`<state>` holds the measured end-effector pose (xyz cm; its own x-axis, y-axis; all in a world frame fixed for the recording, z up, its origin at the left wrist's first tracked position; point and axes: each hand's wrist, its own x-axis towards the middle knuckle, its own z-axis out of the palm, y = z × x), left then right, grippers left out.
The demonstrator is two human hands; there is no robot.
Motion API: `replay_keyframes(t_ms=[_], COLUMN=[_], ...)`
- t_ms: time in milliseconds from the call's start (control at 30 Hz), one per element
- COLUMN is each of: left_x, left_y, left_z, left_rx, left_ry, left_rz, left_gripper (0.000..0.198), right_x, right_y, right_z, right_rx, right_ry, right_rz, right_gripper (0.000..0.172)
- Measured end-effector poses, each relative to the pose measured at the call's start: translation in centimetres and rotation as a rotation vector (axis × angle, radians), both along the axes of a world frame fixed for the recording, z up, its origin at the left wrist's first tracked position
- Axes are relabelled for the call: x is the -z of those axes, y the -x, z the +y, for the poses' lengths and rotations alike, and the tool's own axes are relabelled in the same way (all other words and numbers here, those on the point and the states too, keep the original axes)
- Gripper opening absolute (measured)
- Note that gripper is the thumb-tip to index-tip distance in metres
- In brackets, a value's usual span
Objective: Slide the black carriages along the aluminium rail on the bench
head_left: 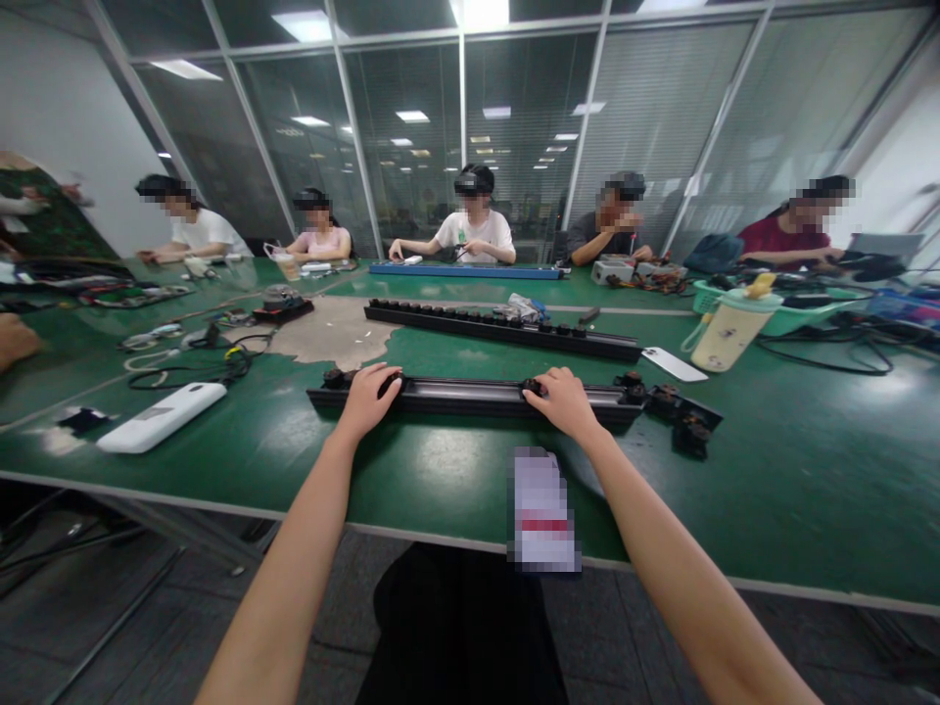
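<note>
A long black metal rail [462, 395] lies crosswise on the green table in front of me. At the rail's left part, my left hand [371, 397] curls its fingers and thumb round a small black part [395, 386], mostly hidden. My right hand [565, 399] closes on another small black part [533, 388], right of the rail's middle. More black parts sit at the rail's two ends, one of them a black block [630, 386] on the right. Behind lies a second black rail [499, 335], with a row of several black blocks along it.
Loose black pieces [690, 431] lie right of the rail. A blurred-out phone-like object [544, 509] rests at the near edge. Around stand a white power-bank-like device [163, 417], cables [233, 364], a white phone [674, 364] and a cream tumbler [734, 328]. Several people sit across the table.
</note>
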<state>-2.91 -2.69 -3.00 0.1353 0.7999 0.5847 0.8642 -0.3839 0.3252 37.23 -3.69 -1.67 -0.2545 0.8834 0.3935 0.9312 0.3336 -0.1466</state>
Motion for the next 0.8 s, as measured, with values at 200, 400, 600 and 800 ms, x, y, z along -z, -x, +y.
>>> replay_keyframes(t_ms=[200, 400, 600, 800], left_x=[0.08, 0.16, 0.19, 0.19], left_y=[0.11, 0.22, 0.24, 0.21], left_z=[0.09, 0.20, 0.24, 0.22], left_rx=[0.001, 0.006, 0.011, 0.007], left_ry=[-0.004, -0.013, -0.020, -0.015], left_rz=[0.011, 0.015, 0.015, 0.004], left_gripper=[0.047, 0.047, 0.046, 0.048], right_x=[0.08, 0.10, 0.36, 0.61], right_y=[-0.10, -0.16, -0.23, -0.37], right_z=[0.18, 0.24, 0.43, 0.74], right_rx=[-0.009, -0.016, -0.020, -0.049], right_ry=[-0.003, -0.010, 0.006, 0.055], right_rz=[-0.008, -0.008, 0.064, 0.179], right_gripper=[0.032, 0.032, 0.030, 0.030])
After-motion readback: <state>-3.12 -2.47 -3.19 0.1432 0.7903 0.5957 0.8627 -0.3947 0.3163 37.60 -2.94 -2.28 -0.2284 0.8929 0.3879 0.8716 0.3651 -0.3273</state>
